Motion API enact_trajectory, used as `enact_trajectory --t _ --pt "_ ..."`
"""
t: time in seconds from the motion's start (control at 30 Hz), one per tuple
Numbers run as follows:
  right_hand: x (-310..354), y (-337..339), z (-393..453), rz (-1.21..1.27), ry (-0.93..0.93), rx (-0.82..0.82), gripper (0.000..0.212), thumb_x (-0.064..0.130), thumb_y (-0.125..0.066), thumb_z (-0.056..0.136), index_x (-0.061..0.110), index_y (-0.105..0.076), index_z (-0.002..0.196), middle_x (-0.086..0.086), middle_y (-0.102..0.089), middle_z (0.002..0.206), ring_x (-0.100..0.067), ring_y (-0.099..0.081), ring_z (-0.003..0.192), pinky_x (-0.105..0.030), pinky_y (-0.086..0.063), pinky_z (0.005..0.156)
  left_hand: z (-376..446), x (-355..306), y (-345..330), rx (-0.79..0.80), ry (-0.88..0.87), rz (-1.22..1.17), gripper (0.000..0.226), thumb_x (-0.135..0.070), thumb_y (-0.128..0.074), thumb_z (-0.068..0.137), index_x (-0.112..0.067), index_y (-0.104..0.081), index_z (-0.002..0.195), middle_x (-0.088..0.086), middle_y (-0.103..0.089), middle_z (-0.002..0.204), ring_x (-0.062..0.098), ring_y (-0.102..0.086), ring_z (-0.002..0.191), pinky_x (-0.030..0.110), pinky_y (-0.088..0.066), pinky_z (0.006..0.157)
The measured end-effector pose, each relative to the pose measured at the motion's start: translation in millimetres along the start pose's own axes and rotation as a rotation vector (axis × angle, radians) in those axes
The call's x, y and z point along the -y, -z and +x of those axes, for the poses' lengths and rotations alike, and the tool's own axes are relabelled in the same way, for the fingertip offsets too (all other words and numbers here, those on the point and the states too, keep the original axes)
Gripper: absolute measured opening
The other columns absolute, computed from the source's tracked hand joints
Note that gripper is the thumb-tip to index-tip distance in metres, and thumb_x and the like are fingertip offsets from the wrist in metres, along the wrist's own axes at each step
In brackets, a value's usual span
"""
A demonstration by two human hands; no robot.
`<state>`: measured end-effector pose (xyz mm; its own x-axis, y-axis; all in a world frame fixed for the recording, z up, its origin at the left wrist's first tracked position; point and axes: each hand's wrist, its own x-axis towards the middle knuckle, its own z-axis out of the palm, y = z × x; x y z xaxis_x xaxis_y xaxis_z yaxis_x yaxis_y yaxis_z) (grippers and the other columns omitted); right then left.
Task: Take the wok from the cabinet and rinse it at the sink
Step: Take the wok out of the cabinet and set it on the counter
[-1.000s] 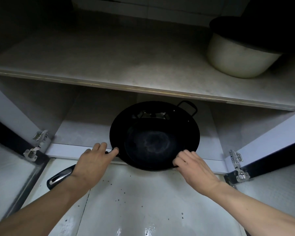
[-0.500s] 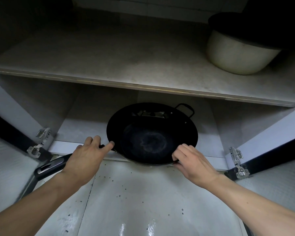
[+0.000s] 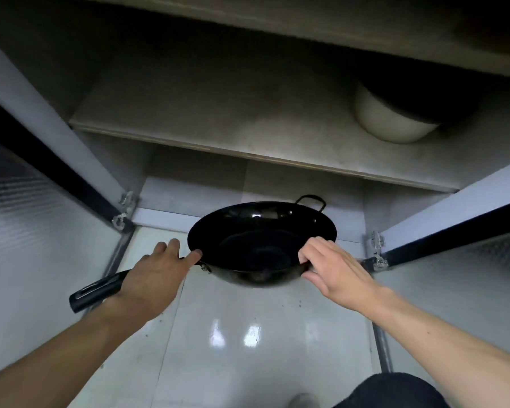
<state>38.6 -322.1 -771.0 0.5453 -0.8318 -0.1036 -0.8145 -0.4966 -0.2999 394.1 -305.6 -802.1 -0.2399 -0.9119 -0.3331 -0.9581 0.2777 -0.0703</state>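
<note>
From the head view, the black wok (image 3: 259, 245) hangs over the tiled floor (image 3: 248, 334), just in front of the open cabinet (image 3: 248, 189). The left hand (image 3: 156, 278) has its grip curled round the long handle (image 3: 96, 293) where it meets the bowl. The right hand (image 3: 333, 269) pinches the near right rim. A pale pot (image 3: 395, 125) sits on the upper shelf (image 3: 218, 122).
</note>
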Motion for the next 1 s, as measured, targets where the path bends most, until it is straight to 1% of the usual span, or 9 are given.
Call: enact_trajectory --t 0.13,0.2,0.27,0.37,0.57,0.67,0.73,0.83,1.0 --pt "58 78 -47 0.018 -0.015 0.083 0.036 0.019 -0.073 0.079 0.026 -0.041 0.092 0.015 -0.035 0.091 -0.007 -0.031 0.078 -0.021 -0.026 0.070 -83 -5 70 0.108 0.007 -0.025 0.084 -0.003 -0.075 0.065 -0.034 -0.035 0.132 0.001 -0.038 0.087 0.019 -0.042 0.073 0.031 -0.043 0.045" --pt "87 122 -68 0.023 -0.015 0.106 0.035 0.019 -0.073 0.078 0.025 -0.041 0.091 0.013 -0.039 0.090 -0.008 -0.033 0.078 -0.022 -0.026 0.070 -122 -6 115 0.152 -0.007 -0.080 0.077 -0.002 -0.064 0.077 -0.035 -0.025 0.135 0.003 -0.041 0.096 0.022 -0.046 0.083 0.035 -0.048 0.055" --pt "116 167 -88 0.035 -0.022 0.123 0.036 0.020 -0.073 0.079 0.026 -0.039 0.090 0.013 -0.039 0.089 -0.010 -0.036 0.078 -0.025 -0.031 0.070 -158 -7 163 0.149 -0.018 -0.130 0.071 -0.002 -0.054 0.085 -0.037 -0.018 0.136 0.004 -0.039 0.103 0.025 -0.045 0.092 0.039 -0.052 0.064" --pt "153 228 -114 0.052 -0.040 0.155 0.035 0.022 -0.070 0.081 0.028 -0.037 0.090 0.013 -0.040 0.090 -0.011 -0.038 0.080 -0.028 -0.038 0.073 -205 -7 230 0.130 0.001 -0.149 0.067 -0.004 -0.053 0.088 -0.037 -0.023 0.137 0.004 -0.040 0.106 0.026 -0.045 0.094 0.038 -0.052 0.064" --pt "198 324 -158 0.063 0.044 0.163 0.039 0.022 -0.072 0.080 0.031 -0.034 0.088 0.016 -0.037 0.088 -0.007 -0.034 0.078 -0.027 -0.040 0.073 -299 -24 322 0.114 0.052 -0.180 0.056 -0.013 -0.046 0.095 -0.036 -0.026 0.141 0.005 -0.040 0.108 0.026 -0.046 0.095 0.037 -0.046 0.066" --pt "217 370 -172 0.024 0.126 0.180 0.037 0.022 -0.072 0.080 0.028 -0.037 0.088 0.013 -0.040 0.088 -0.009 -0.039 0.078 -0.024 -0.036 0.072 -341 -33 363 0.080 0.096 -0.191 0.051 -0.019 -0.045 0.097 -0.035 -0.029 0.142 0.005 -0.043 0.108 0.027 -0.046 0.098 0.040 -0.050 0.072" --pt "230 398 -177 0.004 0.170 0.164 0.035 0.023 -0.071 0.080 0.028 -0.037 0.087 0.012 -0.042 0.087 -0.010 -0.041 0.077 -0.023 -0.033 0.070 -367 -36 389 0.043 0.132 -0.188 0.051 -0.019 -0.046 0.096 -0.035 -0.031 0.142 0.005 -0.044 0.106 0.027 -0.047 0.096 0.040 -0.052 0.071" --pt "248 436 -180 -0.004 0.239 0.113 0.037 0.023 -0.070 0.079 0.029 -0.034 0.086 0.011 -0.041 0.086 -0.011 -0.041 0.076 -0.025 -0.036 0.069 -400 -37 427 0.000 0.177 -0.165 0.053 -0.016 -0.047 0.093 -0.034 -0.034 0.141 0.005 -0.045 0.103 0.027 -0.048 0.090 0.041 -0.053 0.070" --pt "282 492 -174 -0.003 0.356 0.010 0.040 0.020 -0.073 0.078 0.028 -0.034 0.084 0.012 -0.042 0.085 -0.010 -0.038 0.074 -0.023 -0.035 0.066 -444 -19 477 -0.109 0.243 -0.106 0.055 -0.013 -0.055 0.089 -0.035 -0.036 0.136 0.001 -0.043 0.094 0.023 -0.044 0.080 0.034 -0.047 0.057"
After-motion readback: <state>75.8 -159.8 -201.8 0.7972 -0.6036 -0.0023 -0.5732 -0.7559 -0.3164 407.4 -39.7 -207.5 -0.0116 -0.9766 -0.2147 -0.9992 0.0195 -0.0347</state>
